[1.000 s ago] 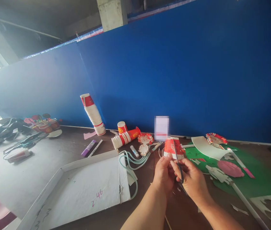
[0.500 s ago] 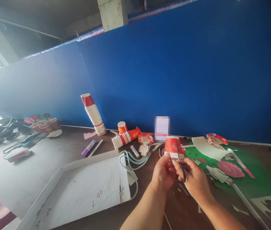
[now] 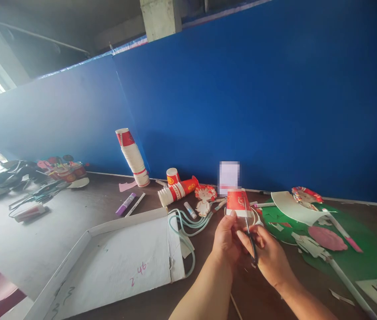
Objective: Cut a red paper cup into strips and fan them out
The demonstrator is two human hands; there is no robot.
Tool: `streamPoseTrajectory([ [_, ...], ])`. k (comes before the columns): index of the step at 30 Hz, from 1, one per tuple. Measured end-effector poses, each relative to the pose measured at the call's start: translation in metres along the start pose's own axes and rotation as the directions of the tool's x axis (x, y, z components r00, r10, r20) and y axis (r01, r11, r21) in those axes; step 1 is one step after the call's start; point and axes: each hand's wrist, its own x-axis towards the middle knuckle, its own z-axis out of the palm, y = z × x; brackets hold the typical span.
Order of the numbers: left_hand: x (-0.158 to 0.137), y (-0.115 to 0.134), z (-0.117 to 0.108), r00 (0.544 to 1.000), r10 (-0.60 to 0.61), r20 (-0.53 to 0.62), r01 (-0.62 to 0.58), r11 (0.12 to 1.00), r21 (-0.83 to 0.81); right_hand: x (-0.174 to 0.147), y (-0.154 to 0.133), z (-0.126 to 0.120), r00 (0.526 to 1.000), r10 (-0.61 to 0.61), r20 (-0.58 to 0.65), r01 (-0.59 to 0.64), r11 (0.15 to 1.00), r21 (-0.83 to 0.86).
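Observation:
A red and white paper cup (image 3: 236,203) is held by its lower white rim in my left hand (image 3: 225,235), thumb against the near side. Black-handled scissors (image 3: 251,238) are in my right hand (image 3: 266,253), with the fingers closed round the handles. Their blades point up and lie along the right part of the cup. Just left of the cup, a cut-out paper figure (image 3: 204,200) with a red frilled head lies on the table. The inside of the cup and most of my left fingertips are hidden.
A tall cup stack (image 3: 134,160) leans at the back; more nested cups (image 3: 178,191) lie beside it. A white cardboard tray (image 3: 108,271) fills the front left. Green paper (image 3: 358,240) bears scraps, a pink oval (image 3: 327,238) and a marker (image 3: 344,233). Pale cables (image 3: 188,229) curl beside the tray.
The scissor blades now stand more upright against the cup, and the handles look closer together. The cup has shifted slightly left relative to the table things. The view has turned a little.

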Motion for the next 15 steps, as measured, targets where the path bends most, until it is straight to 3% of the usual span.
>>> streamPoseTrajectory([
  [7,-0.0019,0.0053,0.0046,0.988,0.134,-0.071,-0.138,0.990,-0.044,-0.0044,-0.0016,-0.0033,0.994,-0.112,-0.018,0.101,0.942,-0.320],
  [15,0.0027,0.0044,-0.0008,0.977,0.192,-0.091,-0.196,0.980,-0.037,-0.0064,-0.0034,-0.0033,0.989,-0.147,0.015,0.139,0.890,-0.435],
])
